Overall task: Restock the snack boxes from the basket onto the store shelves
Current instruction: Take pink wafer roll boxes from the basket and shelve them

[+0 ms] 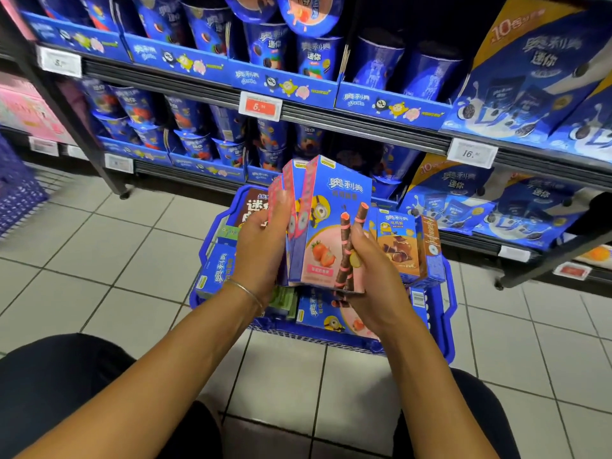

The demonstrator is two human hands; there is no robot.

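Observation:
Both hands hold a small stack of upright blue-and-pink strawberry snack boxes (326, 220) above the blue basket (443, 313). My left hand (263, 245) grips the stack from its left side, fingers curled over the back boxes. My right hand (372, 276) pinches the lower right corner of the front box. Inside the basket lie more boxes: a chocolate-flavour box (402, 246) standing at the right, a blue box (217, 268) at the left, and another strawberry box (328, 314) flat under my hands.
Store shelves (364, 127) ahead carry blue cookie cups and large blue cookie packs (536, 77) at the right, with price tags (260, 107) on the rails. Pink boxes (26, 111) sit at far left. White tiled floor (109, 260) surrounds the basket; my knees frame the bottom.

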